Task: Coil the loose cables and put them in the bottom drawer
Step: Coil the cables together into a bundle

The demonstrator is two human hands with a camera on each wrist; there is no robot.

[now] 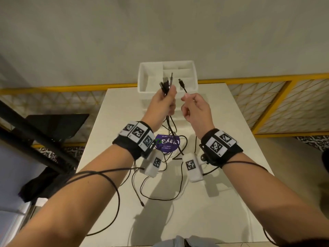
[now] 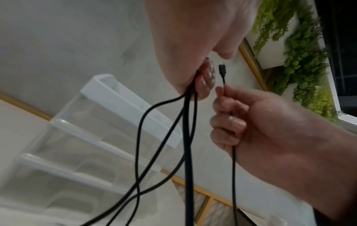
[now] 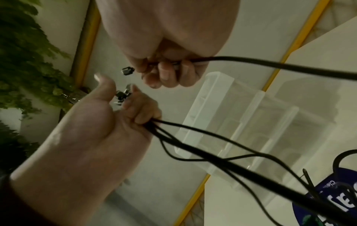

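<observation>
Both hands are raised above the white table [image 1: 204, 202] in front of the translucent drawer unit [image 1: 147, 75]. My left hand [image 1: 166, 101] grips a bundle of black cable ends [image 1: 166, 82], plugs pointing up. Their cords [image 2: 186, 130] hang from my fist to the table. My right hand [image 1: 192, 104] pinches a single black cable just below its small plug [image 1: 181, 84], close beside the bundle but apart from it. The right wrist view shows that cable [image 3: 270, 64] running out of my curled fingers [image 3: 168, 73]. Loose loops of cable [image 1: 160, 195] lie on the table.
A round purple printed disc [image 1: 167, 142] lies on the table under the hanging cords. The drawer unit's open top tray [image 1: 178, 68] has dividers. A yellow-framed railing [image 1: 267, 77] runs behind the table. A black stand [image 1: 35, 139] is at the left. Green plants [image 2: 301, 61] hang on a wall.
</observation>
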